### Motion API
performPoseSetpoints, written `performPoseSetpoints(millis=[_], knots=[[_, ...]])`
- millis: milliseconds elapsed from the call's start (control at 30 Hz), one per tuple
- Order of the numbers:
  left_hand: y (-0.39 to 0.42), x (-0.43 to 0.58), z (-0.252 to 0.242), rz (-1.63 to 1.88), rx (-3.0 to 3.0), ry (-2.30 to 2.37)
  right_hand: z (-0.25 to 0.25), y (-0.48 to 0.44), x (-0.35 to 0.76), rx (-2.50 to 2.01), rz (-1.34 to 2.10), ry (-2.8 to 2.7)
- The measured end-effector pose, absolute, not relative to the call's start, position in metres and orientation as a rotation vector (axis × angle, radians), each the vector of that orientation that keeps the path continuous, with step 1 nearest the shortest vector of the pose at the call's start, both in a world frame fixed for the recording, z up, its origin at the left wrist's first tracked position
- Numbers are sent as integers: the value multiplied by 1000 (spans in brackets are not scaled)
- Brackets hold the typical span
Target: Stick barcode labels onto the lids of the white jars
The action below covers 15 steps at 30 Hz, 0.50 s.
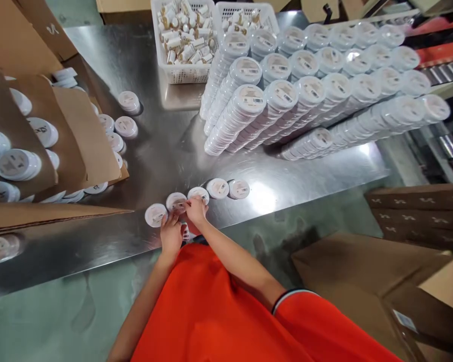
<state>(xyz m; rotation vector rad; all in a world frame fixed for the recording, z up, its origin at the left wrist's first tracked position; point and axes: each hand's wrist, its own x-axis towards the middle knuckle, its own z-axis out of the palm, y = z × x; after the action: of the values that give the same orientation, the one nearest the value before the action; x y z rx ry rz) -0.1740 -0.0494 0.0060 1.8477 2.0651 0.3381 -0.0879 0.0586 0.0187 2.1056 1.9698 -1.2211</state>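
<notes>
Several round white jars stand in a short row near the table's front edge, with printed labels facing up. My left hand (170, 235) is closed beside the leftmost jar (156, 215), its fingertips close to that jar. A small curled strip of labels (185, 232) hangs at this hand's palm side. Over the second jar (175, 200), my right hand (197, 211) has its thumb and fingers pinched together; what they grip is too small to make out. Right of it, a third jar (198, 194) is partly covered by that hand. Two more jars, including the end jar (239, 189), sit further right.
Tall stacks of shrink-wrapped white jars (249, 98) fill the table's right rear. White baskets (184, 74) of small bottles stand behind. An open carton (85, 130) of jars lies left, with loose jars (126, 126) beside it. Brown boxes (419, 211) stand at the right.
</notes>
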Motion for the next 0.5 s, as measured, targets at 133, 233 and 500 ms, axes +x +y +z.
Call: performPoseSetpoints(millis=[133, 233, 500], knots=[[-47, -174, 9, 284, 1848, 2059, 18, 59, -91, 2104, -1159, 1955], [-45, -175, 12, 228, 1842, 2034, 19, 58, -93, 2103, -1126, 1945], [-45, -174, 18, 213, 1796, 2036, 22, 52, -97, 2089, -948, 2027]])
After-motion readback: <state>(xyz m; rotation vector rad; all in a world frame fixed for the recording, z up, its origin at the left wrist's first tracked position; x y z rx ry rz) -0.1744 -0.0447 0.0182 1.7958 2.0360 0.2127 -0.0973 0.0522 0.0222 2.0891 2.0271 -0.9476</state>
